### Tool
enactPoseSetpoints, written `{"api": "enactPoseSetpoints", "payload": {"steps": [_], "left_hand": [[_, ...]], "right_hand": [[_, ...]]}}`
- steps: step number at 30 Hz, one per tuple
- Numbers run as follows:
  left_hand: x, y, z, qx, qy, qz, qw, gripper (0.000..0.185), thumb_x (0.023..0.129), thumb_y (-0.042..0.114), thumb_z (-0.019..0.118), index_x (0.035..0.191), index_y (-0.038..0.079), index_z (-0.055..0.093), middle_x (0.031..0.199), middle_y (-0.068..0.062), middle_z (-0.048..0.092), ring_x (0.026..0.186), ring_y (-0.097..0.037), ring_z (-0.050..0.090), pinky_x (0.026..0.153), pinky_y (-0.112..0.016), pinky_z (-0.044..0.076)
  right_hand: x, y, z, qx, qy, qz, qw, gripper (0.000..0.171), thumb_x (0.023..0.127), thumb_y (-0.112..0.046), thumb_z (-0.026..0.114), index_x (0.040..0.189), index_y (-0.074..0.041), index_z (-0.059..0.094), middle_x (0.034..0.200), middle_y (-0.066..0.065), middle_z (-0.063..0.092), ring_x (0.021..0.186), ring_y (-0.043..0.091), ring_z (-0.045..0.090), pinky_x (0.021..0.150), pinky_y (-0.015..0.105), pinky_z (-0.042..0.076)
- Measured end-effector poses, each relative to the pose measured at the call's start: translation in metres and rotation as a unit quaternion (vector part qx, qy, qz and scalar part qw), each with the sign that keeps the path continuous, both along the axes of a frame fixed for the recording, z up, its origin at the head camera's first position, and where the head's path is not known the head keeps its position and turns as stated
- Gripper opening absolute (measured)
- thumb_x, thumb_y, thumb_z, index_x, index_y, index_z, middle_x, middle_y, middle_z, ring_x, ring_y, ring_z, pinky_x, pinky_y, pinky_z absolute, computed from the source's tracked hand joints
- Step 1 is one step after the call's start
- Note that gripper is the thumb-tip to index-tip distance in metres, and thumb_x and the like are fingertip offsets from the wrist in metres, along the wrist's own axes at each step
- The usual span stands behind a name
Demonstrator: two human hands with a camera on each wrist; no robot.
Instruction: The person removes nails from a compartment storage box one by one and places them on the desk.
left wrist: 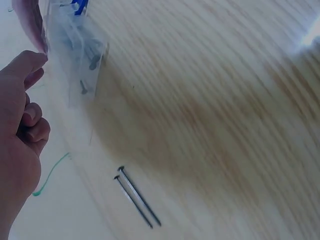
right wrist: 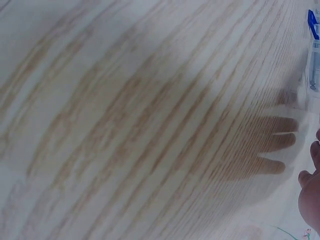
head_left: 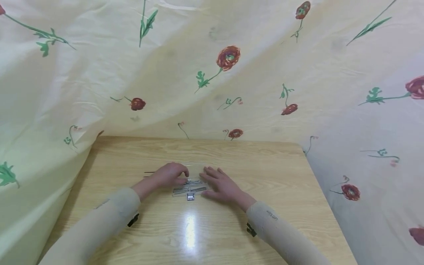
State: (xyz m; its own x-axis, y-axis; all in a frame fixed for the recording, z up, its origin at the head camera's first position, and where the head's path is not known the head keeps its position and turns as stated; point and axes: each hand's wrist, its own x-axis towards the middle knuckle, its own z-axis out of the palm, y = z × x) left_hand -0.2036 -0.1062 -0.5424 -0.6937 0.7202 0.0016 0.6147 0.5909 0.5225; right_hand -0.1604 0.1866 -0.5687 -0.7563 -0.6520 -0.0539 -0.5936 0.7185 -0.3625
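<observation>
A clear plastic box holding several dark nails lies at the middle of the wooden table. My left hand sits at the box's left end with curled fingers. In the left wrist view the left hand has its thumb and a fingertip at the edge of the clear box. My right hand lies flat with straight fingers at the box's right end. Only the fingertips of the right hand show in the right wrist view, near the box with its blue clasp. Two loose nails lie on the table left of the left hand.
A pale cloth printed with red flowers hangs behind and on both sides of the table. A lamp glare shines on the wood near the front edge. Both sleeves rest on the near part of the table.
</observation>
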Motion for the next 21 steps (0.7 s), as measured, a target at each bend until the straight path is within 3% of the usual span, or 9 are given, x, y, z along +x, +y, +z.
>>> {"api": "enactPoseSetpoints", "payload": {"steps": [12, 21], "left_hand": [[-0.0016, 0.0038, -0.011, 0.011, 0.019, -0.017, 0.9996, 0.01, 0.095, 0.015, 0.08, 0.104, 0.011, 0.079, 0.101, 0.0, 0.078, 0.072, -0.006, 0.054, 0.073, -0.031, 0.053], [-0.0051, 0.0039, -0.0087, -0.009, 0.024, -0.038, 0.9989, 0.012, 0.097, 0.015, 0.079, 0.109, 0.011, 0.081, 0.109, -0.003, 0.08, 0.094, -0.017, 0.072, 0.09, -0.04, 0.059]], "right_hand": [[-0.0017, -0.0022, -0.0013, 0.004, 0.003, -0.001, 1.0, 0.078, 0.102, -0.058, 0.064, 0.166, -0.022, 0.039, 0.175, 0.008, 0.028, 0.163, 0.026, 0.022, 0.132, 0.051, 0.013], [-0.0025, -0.0022, -0.0019, 0.011, -0.003, -0.005, 1.0, 0.078, 0.102, -0.059, 0.064, 0.167, -0.023, 0.038, 0.176, 0.006, 0.026, 0.163, 0.022, 0.02, 0.132, 0.049, 0.011]]}}
